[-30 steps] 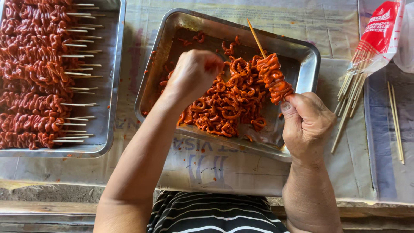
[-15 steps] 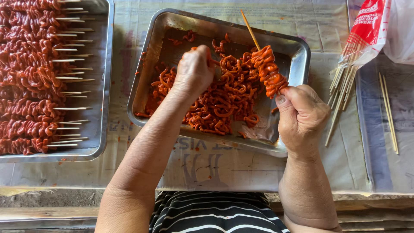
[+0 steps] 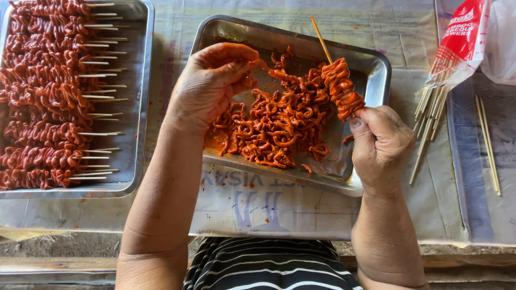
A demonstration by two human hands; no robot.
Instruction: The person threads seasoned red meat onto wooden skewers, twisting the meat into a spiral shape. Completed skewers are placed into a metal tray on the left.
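Note:
A metal tray [image 3: 376, 70] in front of me holds a heap of orange-red marinated meat strips [image 3: 279, 126]. My right hand [image 3: 379, 142] grips a bamboo skewer [image 3: 321, 38] at its lower end; several folded strips are threaded on it, its bare tip pointing up and away. My left hand [image 3: 212, 86] hovers over the tray's left part and pinches one long meat strip [image 3: 263, 65] between thumb and fingers, lifted clear of the heap.
A second metal tray [image 3: 137, 107] at the left is packed with several finished skewers, sticks pointing right. Loose bamboo sticks [image 3: 427, 126] spill from a red-and-white packet [image 3: 459, 37] at the right. More sticks [image 3: 486, 142] lie farther right. Paper covers the table.
My left hand has pulled a strip out of the heap and lifted it toward the skewer. The right hand keeps the skewer in about the same place.

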